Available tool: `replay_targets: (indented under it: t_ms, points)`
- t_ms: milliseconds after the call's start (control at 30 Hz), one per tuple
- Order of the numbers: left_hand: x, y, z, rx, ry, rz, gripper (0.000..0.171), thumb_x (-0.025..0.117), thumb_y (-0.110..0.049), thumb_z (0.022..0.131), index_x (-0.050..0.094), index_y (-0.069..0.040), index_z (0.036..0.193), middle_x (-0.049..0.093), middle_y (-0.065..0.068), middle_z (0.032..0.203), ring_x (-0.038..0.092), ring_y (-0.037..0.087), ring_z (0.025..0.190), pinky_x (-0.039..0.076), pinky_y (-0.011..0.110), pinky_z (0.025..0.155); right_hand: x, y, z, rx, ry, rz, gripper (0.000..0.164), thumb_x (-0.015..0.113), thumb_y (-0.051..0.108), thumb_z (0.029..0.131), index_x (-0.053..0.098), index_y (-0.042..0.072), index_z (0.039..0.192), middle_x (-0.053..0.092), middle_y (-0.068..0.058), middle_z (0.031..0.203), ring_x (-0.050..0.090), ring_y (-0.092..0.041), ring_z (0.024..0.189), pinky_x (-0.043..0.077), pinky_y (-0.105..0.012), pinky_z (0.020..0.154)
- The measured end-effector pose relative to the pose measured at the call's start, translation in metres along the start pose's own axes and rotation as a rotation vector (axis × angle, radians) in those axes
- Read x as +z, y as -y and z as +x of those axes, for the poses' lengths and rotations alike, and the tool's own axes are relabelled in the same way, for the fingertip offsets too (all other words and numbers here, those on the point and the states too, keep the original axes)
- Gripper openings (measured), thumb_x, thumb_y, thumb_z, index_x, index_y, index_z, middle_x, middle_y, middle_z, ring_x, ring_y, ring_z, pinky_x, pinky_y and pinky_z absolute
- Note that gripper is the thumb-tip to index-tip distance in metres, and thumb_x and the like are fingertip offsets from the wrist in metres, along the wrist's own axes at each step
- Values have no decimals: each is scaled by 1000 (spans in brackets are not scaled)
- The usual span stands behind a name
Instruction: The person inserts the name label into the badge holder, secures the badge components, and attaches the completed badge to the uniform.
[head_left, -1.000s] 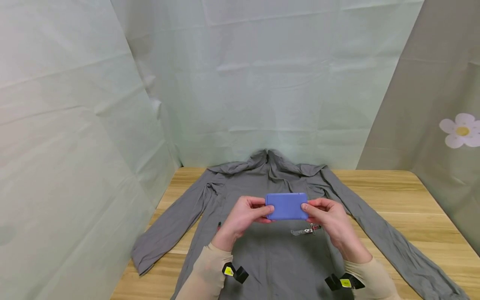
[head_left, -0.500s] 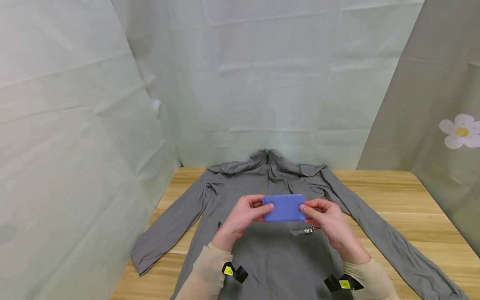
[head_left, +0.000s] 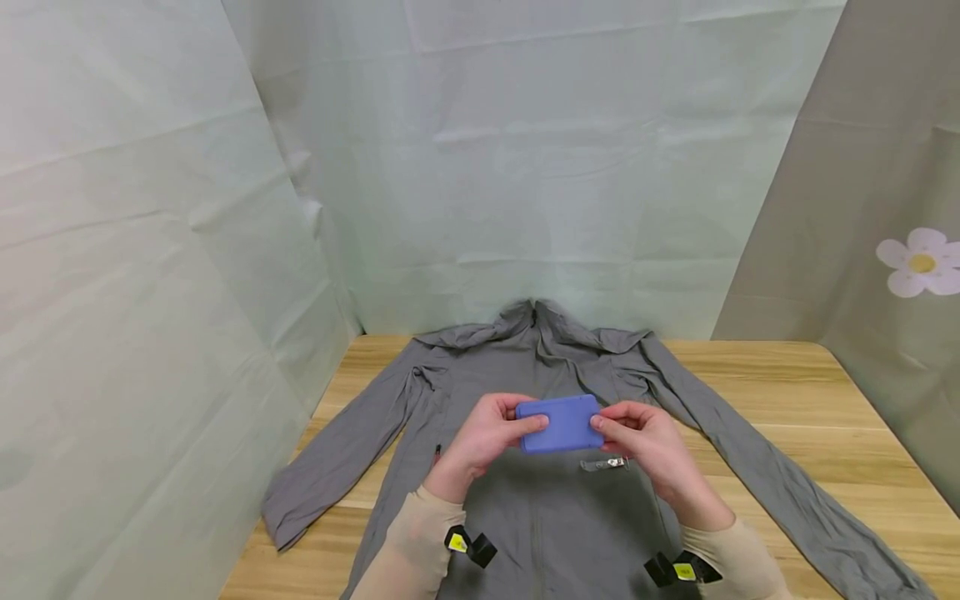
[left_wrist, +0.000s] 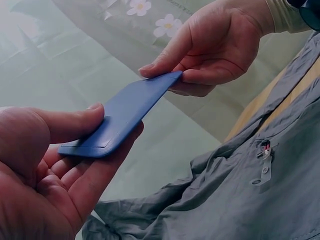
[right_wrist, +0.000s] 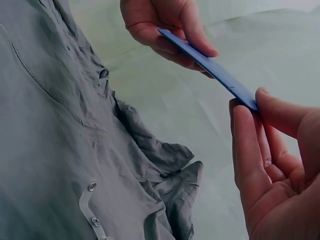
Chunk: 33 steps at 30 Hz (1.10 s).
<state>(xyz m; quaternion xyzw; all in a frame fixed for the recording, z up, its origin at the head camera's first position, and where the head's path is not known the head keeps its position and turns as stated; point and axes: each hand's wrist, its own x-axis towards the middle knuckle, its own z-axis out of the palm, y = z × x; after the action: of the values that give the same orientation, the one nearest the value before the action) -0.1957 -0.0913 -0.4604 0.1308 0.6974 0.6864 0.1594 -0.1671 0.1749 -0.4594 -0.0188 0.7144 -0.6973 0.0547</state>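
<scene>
A flat blue rectangular card holder [head_left: 560, 425] is held up between both hands over the grey jacket [head_left: 577, 533]. My left hand [head_left: 487, 435] pinches its left end, thumb on top and fingers beneath, as the left wrist view shows. At the other end, my right hand [head_left: 651, 446] grips the edge between thumb and fingertips. The holder [right_wrist: 220, 72] is thin and tilted in the right wrist view, with a seam near its end. On the jacket below lies a clip with a clear snap strap [head_left: 603, 463], partly behind the right hand.
The jacket is spread on a wooden table [head_left: 750, 379], its left sleeve [head_left: 352, 450] and right sleeve [head_left: 780, 479] reaching outward. Pale fabric walls [head_left: 525, 167] stand behind and at the left. A small dark-and-red thing [head_left: 437, 452] shows beside the left wrist.
Both hands keep hold of the card holder, which has shifted slightly left and down. It has turned so its right end sits higher; the right hand has moved a little left with it.
</scene>
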Motion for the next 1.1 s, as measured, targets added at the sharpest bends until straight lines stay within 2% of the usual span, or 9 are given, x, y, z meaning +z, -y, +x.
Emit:
replay_targets:
  t_ms: [100, 233, 333, 400, 500, 600, 733, 900, 1100]
  points:
    - [0, 1, 0, -3, -4, 0, 34, 79, -14, 99, 74, 6, 126, 77, 8, 96, 70, 13, 77, 60, 28, 70, -1, 0, 0, 0, 24, 3, 20, 79, 6, 98, 72, -9, 107, 74, -8, 88, 72, -13, 71, 66, -35, 74]
    - [-1, 1, 0, 10, -28, -2, 35, 78, -13, 100, 72, 7, 127, 77, 8, 98, 72, 13, 79, 61, 28, 71, -7, 1, 1, -15, 66, -13, 28, 73, 13, 104, 70, -13, 114, 75, -12, 92, 75, -19, 77, 66, -38, 76]
    - [-3, 1, 0, 24, -50, -11, 35, 77, -12, 100, 71, 8, 128, 76, 7, 98, 73, 14, 82, 61, 28, 72, -14, 1, 3, -27, 74, -82, 36, 68, 22, 108, 68, -12, 120, 75, -18, 99, 77, -26, 84, 66, -43, 77]
    - [-4, 1, 0, 27, -58, -18, 37, 77, -13, 101, 70, 8, 130, 76, 8, 99, 73, 14, 83, 61, 28, 73, -21, 1, 4, -35, 79, -167, 38, 68, 24, 108, 68, -10, 124, 75, -21, 106, 77, -32, 90, 66, -45, 77]
    - [-6, 0, -1, 24, -65, -24, 38, 77, -15, 101, 70, 8, 131, 76, 8, 100, 73, 15, 83, 61, 28, 74, -32, -1, 4, -29, 107, -310, 37, 72, 22, 106, 69, -8, 127, 74, -22, 112, 76, -34, 95, 65, -44, 78]
    - [-8, -1, -1, 15, -68, -37, 39, 76, -15, 102, 69, 8, 132, 76, 8, 101, 74, 15, 84, 62, 28, 75, -41, -3, 5, -26, 128, -469, 35, 76, 18, 102, 71, -5, 128, 76, -14, 110, 74, -30, 96, 63, -40, 76]
    - [-8, -1, -1, 3, -71, -58, 38, 76, -14, 101, 69, 8, 132, 75, 8, 100, 74, 15, 84, 62, 28, 75, -48, -9, 8, -44, 133, -614, 29, 80, 10, 97, 74, -2, 123, 76, -7, 105, 73, -25, 95, 59, -37, 74]
    - [-8, 0, 1, 2, -60, -68, 38, 76, -14, 101, 68, 9, 131, 75, 8, 99, 74, 15, 84, 62, 29, 75, -49, -24, 16, -60, 172, -692, 29, 86, 7, 90, 75, -4, 115, 76, -9, 103, 72, -24, 93, 58, -37, 74]
    - [-11, 4, 6, -23, -58, -84, 38, 76, -14, 101, 69, 8, 131, 75, 7, 99, 74, 15, 85, 62, 29, 76, -42, -37, 23, -96, 217, -802, 33, 94, 17, 83, 77, 2, 106, 74, -3, 96, 67, -18, 86, 56, -37, 71]
